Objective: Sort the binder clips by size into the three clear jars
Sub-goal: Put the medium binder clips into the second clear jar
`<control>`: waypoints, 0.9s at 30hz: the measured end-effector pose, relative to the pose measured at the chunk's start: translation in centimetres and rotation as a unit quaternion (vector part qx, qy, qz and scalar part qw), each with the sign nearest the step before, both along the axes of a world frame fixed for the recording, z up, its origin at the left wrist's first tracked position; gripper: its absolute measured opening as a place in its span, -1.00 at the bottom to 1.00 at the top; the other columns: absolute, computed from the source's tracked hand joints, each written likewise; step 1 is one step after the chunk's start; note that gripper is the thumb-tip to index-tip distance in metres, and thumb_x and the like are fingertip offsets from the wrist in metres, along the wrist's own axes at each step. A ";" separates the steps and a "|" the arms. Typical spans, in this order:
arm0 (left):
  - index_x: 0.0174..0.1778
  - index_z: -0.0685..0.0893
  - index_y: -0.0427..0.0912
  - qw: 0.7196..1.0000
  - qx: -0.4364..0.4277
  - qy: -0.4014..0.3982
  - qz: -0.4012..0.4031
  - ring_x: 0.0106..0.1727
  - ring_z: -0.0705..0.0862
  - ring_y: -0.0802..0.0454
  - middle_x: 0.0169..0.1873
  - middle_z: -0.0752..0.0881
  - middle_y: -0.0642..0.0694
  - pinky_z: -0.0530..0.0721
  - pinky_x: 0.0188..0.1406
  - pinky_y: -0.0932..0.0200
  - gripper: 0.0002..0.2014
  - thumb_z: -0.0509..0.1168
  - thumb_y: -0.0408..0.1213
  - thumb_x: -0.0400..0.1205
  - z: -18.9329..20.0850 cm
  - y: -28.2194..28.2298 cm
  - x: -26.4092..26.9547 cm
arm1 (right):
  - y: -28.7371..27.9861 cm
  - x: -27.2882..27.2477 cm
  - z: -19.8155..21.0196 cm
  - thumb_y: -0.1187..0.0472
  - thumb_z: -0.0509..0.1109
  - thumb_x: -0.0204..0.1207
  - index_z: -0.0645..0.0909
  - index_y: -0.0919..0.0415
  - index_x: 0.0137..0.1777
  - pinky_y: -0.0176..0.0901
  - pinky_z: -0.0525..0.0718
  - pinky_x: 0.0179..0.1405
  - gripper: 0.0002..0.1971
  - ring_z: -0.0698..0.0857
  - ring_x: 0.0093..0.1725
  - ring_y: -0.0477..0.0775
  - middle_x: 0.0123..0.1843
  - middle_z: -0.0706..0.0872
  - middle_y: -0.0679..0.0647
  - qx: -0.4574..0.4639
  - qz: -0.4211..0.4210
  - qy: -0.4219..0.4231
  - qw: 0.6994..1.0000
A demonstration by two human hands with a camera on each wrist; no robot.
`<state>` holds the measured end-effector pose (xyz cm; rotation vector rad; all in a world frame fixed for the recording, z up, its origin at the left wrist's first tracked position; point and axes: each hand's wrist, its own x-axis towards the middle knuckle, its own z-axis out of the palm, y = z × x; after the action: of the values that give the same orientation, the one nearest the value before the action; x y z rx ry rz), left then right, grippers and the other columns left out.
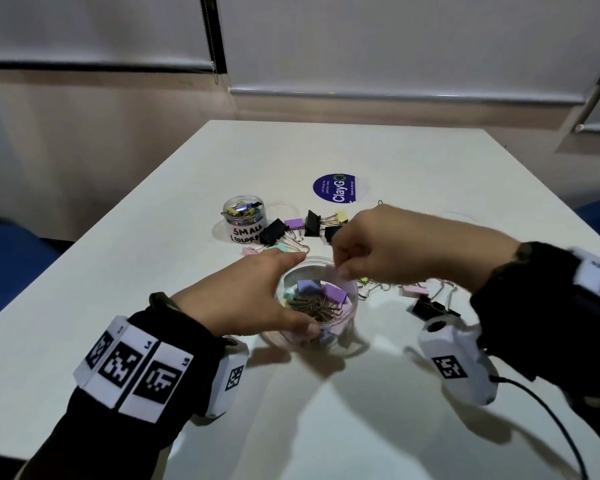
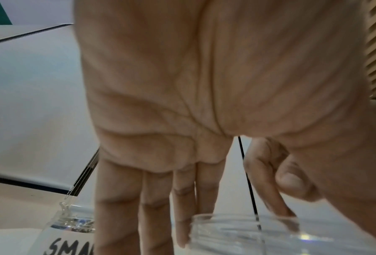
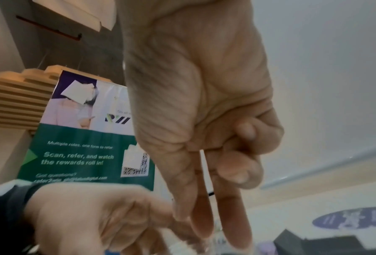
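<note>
A clear jar (image 1: 349, 308) holding several pastel medium binder clips (image 1: 335, 293) stands at the table's middle. My left hand (image 1: 303, 292) grips it, thumb on the near wall and fingers (image 2: 156, 207) round the far side by the rim (image 2: 248, 229). My right hand (image 1: 340, 268) hovers over the jar's far rim. Its thumb, index and middle fingers (image 3: 204, 215) point straight down and no clip shows between them. A second jar (image 1: 245, 216), labelled SMALL, holds small clips.
Loose clips lie behind the jar: large black ones (image 1: 274, 232) (image 1: 313, 223), a purple one (image 1: 294, 223) and a yellow one (image 1: 341, 216). A pink clip (image 1: 414, 289) and a black clip (image 1: 433, 308) lie at the right. A blue round sticker (image 1: 335, 188) sits further back.
</note>
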<state>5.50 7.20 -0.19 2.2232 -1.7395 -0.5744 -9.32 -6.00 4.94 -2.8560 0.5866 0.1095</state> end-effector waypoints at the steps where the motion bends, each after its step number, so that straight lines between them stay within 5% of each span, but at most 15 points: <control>1: 0.66 0.20 0.08 1.000 0.000 -0.006 -0.003 0.44 0.46 0.16 0.52 0.38 0.13 0.40 0.28 0.33 0.05 0.54 0.22 0.29 0.1 -0.2 -0.2 | -0.5 -0.9 0.4 0.09 0.47 0.48 0.69 -0.04 -0.17 -0.17 0.56 -0.23 -0.97 0.57 -0.30 -0.22 -0.36 0.65 -0.16 0.001 -0.014 -0.020 1.000; 5: 0.66 0.20 0.07 1.000 0.010 -0.015 -0.009 0.48 0.42 0.14 0.56 0.34 0.14 0.41 0.42 0.19 0.06 0.50 0.29 0.27 0.3 -1.1 -0.9 | -2.2 -4.5 0.5 0.11 0.53 0.43 0.66 -0.08 -0.14 -0.24 0.51 -0.30 -0.90 0.57 -0.29 -0.23 -0.22 0.72 -0.13 -0.008 -0.083 -0.033 0.996; 10: 0.66 0.20 0.07 0.999 0.019 -0.014 -0.023 0.49 0.41 0.13 0.57 0.32 0.14 0.42 0.41 0.18 0.04 0.53 0.23 0.30 0.4 -2.3 -1.8 | -2.8 -8.4 -1.6 0.08 0.58 0.37 0.57 -0.08 -0.02 -0.16 0.58 -0.18 -0.73 0.56 -0.23 -0.16 -0.13 0.67 -0.10 -0.029 -0.154 0.122 0.980; 14: 0.65 0.18 0.10 0.999 0.026 -0.011 -0.029 0.44 0.45 0.14 0.55 0.33 0.16 0.43 0.28 0.24 0.03 0.55 0.17 0.30 0.6 -2.8 -2.3 | -2.8 -10.7 -2.5 0.15 0.53 0.39 0.51 -0.03 0.01 -0.19 0.56 -0.24 -0.71 0.49 -0.29 -0.19 -0.22 0.57 -0.14 -0.044 -0.179 0.187 0.965; 18: 0.64 0.17 0.16 0.998 0.040 -0.009 -0.042 0.46 0.43 0.14 0.55 0.32 0.17 0.45 0.36 0.18 0.05 0.57 0.14 0.26 0.8 -2.9 -2.5 | -2.7 -11.6 -3.3 0.15 0.61 0.28 0.54 0.02 0.13 -0.28 0.45 -0.39 -0.56 0.48 -0.31 -0.19 -0.23 0.58 -0.13 -0.026 -0.197 0.224 0.954; 23: 0.62 0.14 0.28 0.996 0.056 -0.002 -0.072 0.47 0.38 0.19 0.58 0.15 0.26 0.42 0.35 0.27 0.06 0.61 0.06 0.25 1.1 -2.3 -2.7 | -2.7 -11.6 -5.0 0.35 0.55 0.27 0.59 0.11 0.01 -0.25 0.48 -0.46 -0.66 0.66 -0.23 0.02 -0.26 0.71 -0.03 -0.033 -0.190 0.249 0.949; 27: 0.64 0.10 0.22 0.998 0.049 0.000 -0.037 0.51 0.34 0.17 0.57 0.22 0.22 0.37 0.38 0.25 0.18 0.60 0.25 0.14 1.0 -1.8 -2.6 | -2.6 -11.7 -5.1 0.43 0.37 0.30 0.56 0.03 -0.16 -0.31 0.44 -0.47 -0.74 0.59 -0.27 -0.06 -0.18 0.68 -0.06 -0.044 -0.171 0.224 0.958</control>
<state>2.91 5.40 0.78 2.2312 -1.8380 -0.6895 -21.03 -8.56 -0.18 -2.7658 1.1900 0.6967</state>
